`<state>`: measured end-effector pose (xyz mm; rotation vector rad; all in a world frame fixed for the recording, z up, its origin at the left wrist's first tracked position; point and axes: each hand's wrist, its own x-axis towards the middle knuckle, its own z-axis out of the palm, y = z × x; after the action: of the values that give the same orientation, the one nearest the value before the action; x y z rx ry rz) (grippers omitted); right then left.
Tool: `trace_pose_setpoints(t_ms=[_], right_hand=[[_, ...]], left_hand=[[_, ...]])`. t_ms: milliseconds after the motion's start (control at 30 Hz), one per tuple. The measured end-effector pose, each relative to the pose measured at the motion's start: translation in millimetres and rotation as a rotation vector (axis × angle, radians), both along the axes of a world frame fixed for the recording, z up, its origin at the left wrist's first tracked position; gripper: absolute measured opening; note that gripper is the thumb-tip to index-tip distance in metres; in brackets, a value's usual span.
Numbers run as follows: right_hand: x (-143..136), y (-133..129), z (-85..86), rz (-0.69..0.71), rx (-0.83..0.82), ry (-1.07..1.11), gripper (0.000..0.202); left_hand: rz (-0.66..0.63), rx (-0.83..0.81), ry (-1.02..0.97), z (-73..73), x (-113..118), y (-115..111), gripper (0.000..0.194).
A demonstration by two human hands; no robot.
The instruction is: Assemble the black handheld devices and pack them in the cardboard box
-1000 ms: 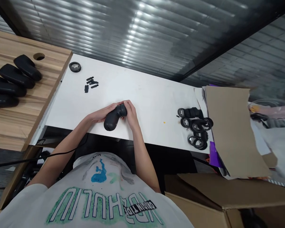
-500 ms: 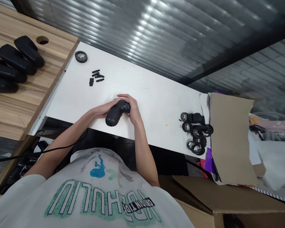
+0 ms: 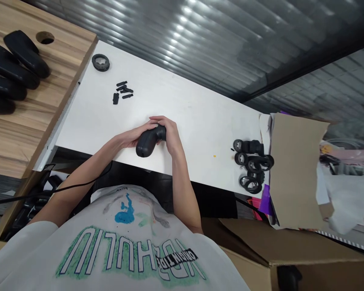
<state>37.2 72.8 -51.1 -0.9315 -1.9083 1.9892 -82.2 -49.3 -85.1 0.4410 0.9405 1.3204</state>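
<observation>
Both hands are around a black pistol-shaped housing [image 3: 147,143] with a rounded handle, held over the front edge of the white table. My left hand [image 3: 134,136] wraps its far left side, the thumb lying on top near the bend. Around the round head end on the right closes my right hand [image 3: 170,135], whose fingers and palm cover most of that end. Up the table, left of the hands, lie several small black plastic pieces [image 3: 124,89]. A pair of stacked black rings [image 3: 100,62] rests near the far left corner.
Several similar black housings [image 3: 27,52] lie on the wooden board [image 3: 57,72] at left. Black rings and cylindrical parts [image 3: 251,147] are piled at the table's right end, beside a cardboard flap [image 3: 300,169]. A black cable [image 3: 79,186] crosses near my left arm.
My right hand has shifted over the housing's head end, covering the ribbed collar that showed before. The camera view has moved slightly.
</observation>
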Motion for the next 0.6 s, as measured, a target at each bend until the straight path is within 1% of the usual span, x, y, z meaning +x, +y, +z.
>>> trace_pose_setpoints(t_ms=[67,167,333,500,600], right_hand=[[-0.1,-0.8,-3.6,0.000,-0.033,0.024,0.039],[-0.7,-1.8,-8.5,-0.002,-0.047,0.037,0.042],[-5.7,-6.3,-13.6,-0.054,0.009,0.057,0.040],[-10.6,-13.2,-16.7,-0.093,0.090,0.062,0.040],[-11.7,-13.3,-16.5,-0.053,0.121,0.055,0.040]], left_hand=[[-0.009,-0.003,0.003,-3.0,-0.5,0.3,0.062],[-0.016,-0.025,0.012,-7.4,-1.4,0.8,0.056],[0.003,-0.032,-0.020,-10.1,-0.1,0.1,0.051],[0.065,-0.094,-0.045,-2.2,0.3,-5.3,0.047],[0.087,-0.099,-0.038,4.9,-0.4,-7.2,0.042]])
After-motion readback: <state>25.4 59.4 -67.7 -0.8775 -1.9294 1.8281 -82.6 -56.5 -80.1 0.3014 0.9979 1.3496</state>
